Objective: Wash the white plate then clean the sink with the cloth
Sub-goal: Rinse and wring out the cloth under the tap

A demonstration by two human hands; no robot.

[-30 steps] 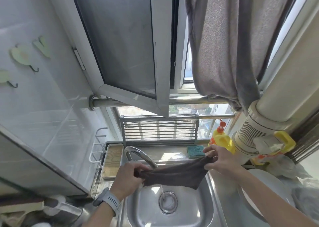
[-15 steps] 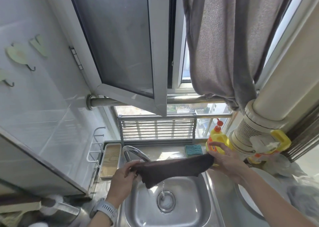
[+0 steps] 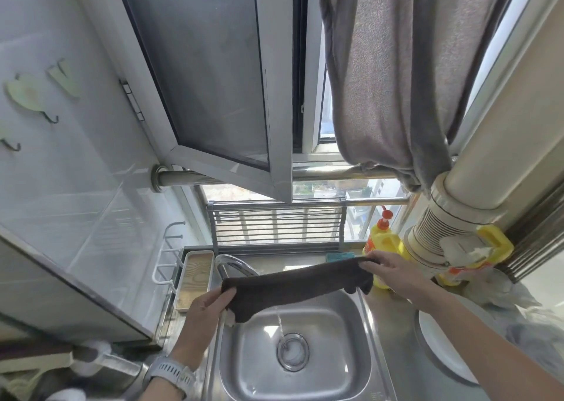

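Head view: both hands hold a dark brown cloth stretched flat over the sink. Left hand at 8 o'clock of the frame, grip closed on the cloth's left end, thumb on top. Right hand at 4 o'clock, grip pinched on the right end. Cloth sags a little at its lower left corner, clear of the basin. Tap sits behind the cloth; a thin stream of water runs into the drain. White plate lies on the steel surface at 3 o'clock of the sink, out of the basin, partly hidden by the right forearm. Can't tell from here whether it's wet or clean. Yellow bottle and green sponge sit at 1 o'clock of the sink, by the window. Judgement: plate step looks finished, since the plate is set aside and the cloth is in hand. Sink wipe not started; the cloth isn't touching the basin. Left: wet or fold the cloth, then wipe the basin, and turn the tap off.
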